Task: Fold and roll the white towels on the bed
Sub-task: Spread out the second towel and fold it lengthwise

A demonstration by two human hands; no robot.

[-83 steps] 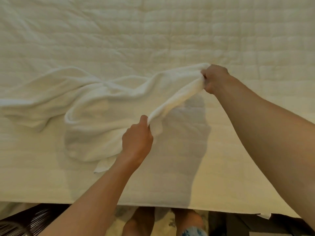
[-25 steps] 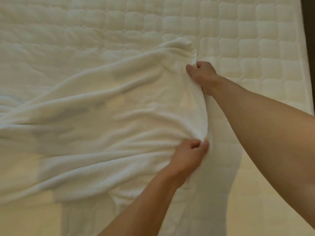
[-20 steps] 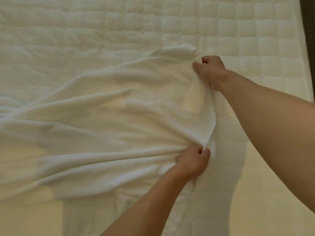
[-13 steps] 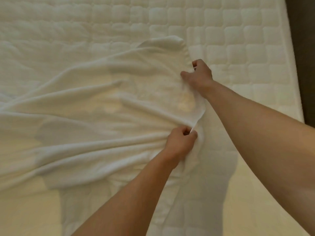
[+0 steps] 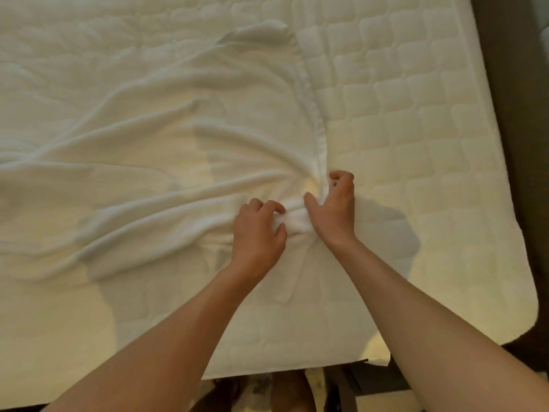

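Note:
A large white towel [image 5: 154, 138] lies spread and wrinkled over the left and middle of the quilted bed [image 5: 416, 120]. Its right hem runs from a far corner [image 5: 267, 28] down to my hands. My left hand [image 5: 258, 230] pinches a bunched fold of the towel's near right edge. My right hand [image 5: 335, 209] sits just beside it, with curled fingers gripping the same bunched edge. Folds radiate left from that spot. The towel's left part runs out of view.
The bed's right edge meets a dark frame or floor [image 5: 511, 114]. The near edge of the mattress [image 5: 297, 371] is at the bottom, with my feet [image 5: 291, 394] below it. Bare quilted mattress lies right of the towel.
My right hand has come down from the towel's far right edge to beside my left hand, and the towel edge between them is now gathered into a bunch.

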